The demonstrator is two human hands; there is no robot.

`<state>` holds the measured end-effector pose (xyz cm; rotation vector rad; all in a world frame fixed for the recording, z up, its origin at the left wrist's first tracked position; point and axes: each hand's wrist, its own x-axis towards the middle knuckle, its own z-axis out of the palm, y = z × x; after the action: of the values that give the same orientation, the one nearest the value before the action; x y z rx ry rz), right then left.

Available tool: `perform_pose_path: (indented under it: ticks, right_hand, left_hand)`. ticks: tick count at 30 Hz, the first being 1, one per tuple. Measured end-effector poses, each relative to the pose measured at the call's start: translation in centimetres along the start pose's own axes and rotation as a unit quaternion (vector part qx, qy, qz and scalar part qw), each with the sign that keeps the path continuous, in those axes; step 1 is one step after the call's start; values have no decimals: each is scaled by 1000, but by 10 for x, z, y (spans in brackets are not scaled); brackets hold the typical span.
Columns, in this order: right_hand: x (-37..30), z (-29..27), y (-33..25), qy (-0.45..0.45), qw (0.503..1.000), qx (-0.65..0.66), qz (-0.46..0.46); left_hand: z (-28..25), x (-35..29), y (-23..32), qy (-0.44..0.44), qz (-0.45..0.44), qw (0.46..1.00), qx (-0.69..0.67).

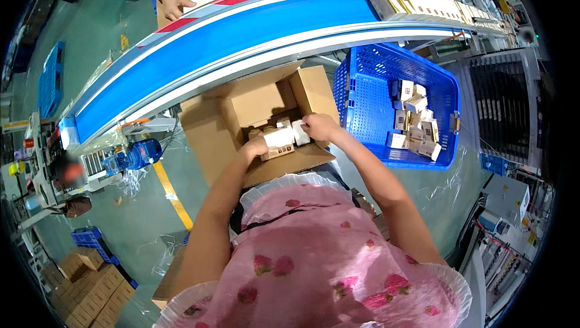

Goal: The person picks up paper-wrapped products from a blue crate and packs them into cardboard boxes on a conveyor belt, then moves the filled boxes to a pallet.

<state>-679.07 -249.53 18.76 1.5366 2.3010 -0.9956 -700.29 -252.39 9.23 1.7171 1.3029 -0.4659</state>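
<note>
An open cardboard box (pixel 251 101) stands before me, its flaps folded outward. Inside it lies a group of small white and tan cartons (pixel 279 142). My left hand (pixel 256 147) is closed on the left end of these cartons, its fingertips partly hidden. At the right end, my right hand (pixel 320 128) is closed on a white carton (pixel 300 133) with fingers bent over its edge. More cartons show behind the front ones, in the shade of the box.
Beyond the box runs a blue conveyor belt (pixel 254 25), with a row of cartons (pixel 423 3) at its right. A blue crate (pixel 362 107) to the right holds loose cartons (pixel 417 116). Across the belt, another person's hands (pixel 175 6) work at a filled box. Stacked cardboard boxes (pixel 93 295) stand lower left.
</note>
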Motion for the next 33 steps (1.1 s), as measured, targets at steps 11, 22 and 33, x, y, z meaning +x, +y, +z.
perform_pose_path:
  ticks: [11,22,33]
  right_hand:
    - [39,15,-54,-166,982,-2,-86]
    - [66,68,-43,-242,945,178,130]
    - [121,123,-43,-319,932,119,-127]
  left_hand:
    - [-15,15,-28,-131,-16,985,-112]
    - [8,61,-69,73,-17,997,-1]
    - [29,96,-91,-104,57,992,43]
